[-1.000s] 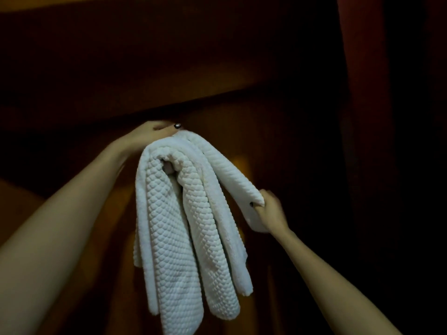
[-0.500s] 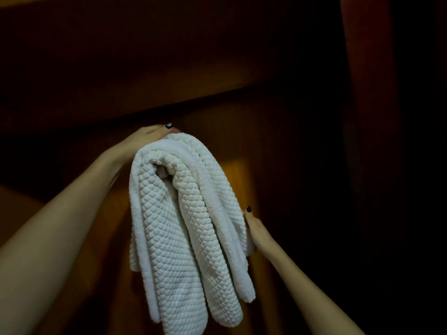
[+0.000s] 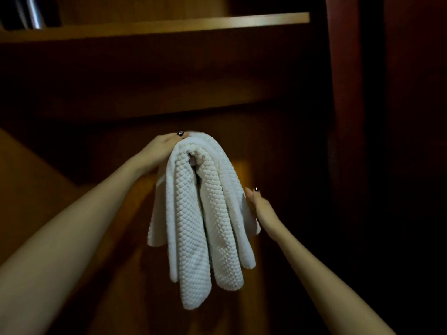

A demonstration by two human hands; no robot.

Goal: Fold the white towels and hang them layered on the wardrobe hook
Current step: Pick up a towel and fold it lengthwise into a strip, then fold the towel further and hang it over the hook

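The white towels (image 3: 193, 213) hang in a bunched, layered drape inside the dark wooden wardrobe, their folded top raised in front of the back panel below a shelf (image 3: 169, 26). Whatever carries them is hidden under the cloth. The left arm reaches up from the lower left. The left hand (image 3: 162, 148) grasps the top of the bundle, thumb lying over the crown and 1 fingertip showing in the fold beneath. The right arm stretches up from the lower right. The right hand (image 3: 260, 205) is released, with straight fingers resting flat against the towels' right edge about halfway down.
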